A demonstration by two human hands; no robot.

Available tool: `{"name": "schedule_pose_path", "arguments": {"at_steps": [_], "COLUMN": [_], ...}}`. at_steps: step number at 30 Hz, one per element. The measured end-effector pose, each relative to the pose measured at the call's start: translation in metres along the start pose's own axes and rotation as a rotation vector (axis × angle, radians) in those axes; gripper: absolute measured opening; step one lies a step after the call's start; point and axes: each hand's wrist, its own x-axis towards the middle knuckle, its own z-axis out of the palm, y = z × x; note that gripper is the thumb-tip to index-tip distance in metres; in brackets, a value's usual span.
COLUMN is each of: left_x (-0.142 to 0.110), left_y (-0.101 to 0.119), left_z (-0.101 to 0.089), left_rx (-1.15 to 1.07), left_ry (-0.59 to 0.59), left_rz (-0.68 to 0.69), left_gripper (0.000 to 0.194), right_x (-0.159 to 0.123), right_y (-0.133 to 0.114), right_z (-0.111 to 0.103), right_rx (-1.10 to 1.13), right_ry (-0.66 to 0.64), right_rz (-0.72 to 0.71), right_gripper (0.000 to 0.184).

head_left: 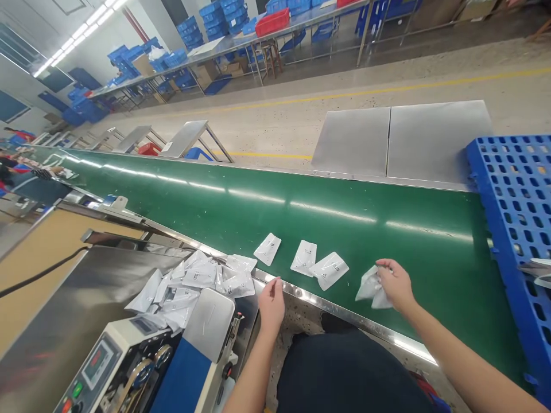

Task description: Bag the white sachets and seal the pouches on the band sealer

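Green conveyor belting (344, 212) runs across the view from far left to near right, edged on the near side by a steel rail (327, 304). The person's two hands are well apart. The left hand (271, 304) lies at the rail with its fingertips (275, 281) on or just over the steel, and no object shows in its grip. The right hand (394, 284) is out on the belt, closed on a crumpled bunch of white pouches (370, 289). Three more white pouches lie flat on the belt between the hands, the nearest (267, 249) just beyond the left hand and the other two (303, 258) (329, 270) almost touching each other. To the left, a loose heap of similar pouches (189, 284) lies on a steel table (77, 298), overlapping the rail side of the belt. A white-and-blue bench machine (124, 367) with a digital display (101, 360) stands at the near left. A blue plastic pallet (512, 229) rests on the right end of the belt, and two steel plates (400, 140) stand beyond it.
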Motion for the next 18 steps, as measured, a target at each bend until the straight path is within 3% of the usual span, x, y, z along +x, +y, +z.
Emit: {"name": "schedule_pose_path", "arguments": {"at_steps": [3, 5, 8, 10, 14, 18], "left_x": [0.038, 0.064, 0.097, 0.111, 0.111, 0.082], "left_y": [0.005, 0.011, 0.015, 0.014, 0.011, 0.008], "left_z": [0.049, 0.085, 0.132, 0.153, 0.170, 0.162], "left_rx": [0.130, 0.235, 0.307, 0.301, 0.228, 0.079], "left_ry": [-0.155, -0.250, -0.285, -0.305, -0.404, -0.518], "left_rz": [0.029, 0.028, -0.027, -0.060, -0.023, 0.087], "left_gripper": [0.057, 0.061, 0.061, 0.053, 0.033, 0.040], "right_x": [-0.029, -0.038, -0.036, -0.030, -0.024, -0.029], "right_y": [0.008, 0.009, 0.001, -0.008, -0.028, -0.039], "right_z": [0.029, 0.055, 0.080, 0.080, 0.055, 0.047], "right_rx": [0.078, 0.055, 0.009, -0.031, -0.094, -0.219], "right_ry": [-0.097, -0.094, -0.043, -0.059, -0.240, -0.400], "right_rz": [0.200, 0.265, 0.216, 0.154, -0.034, -0.170], "right_gripper": [0.048, 0.054, 0.055, 0.052, 0.050, 0.075]}}
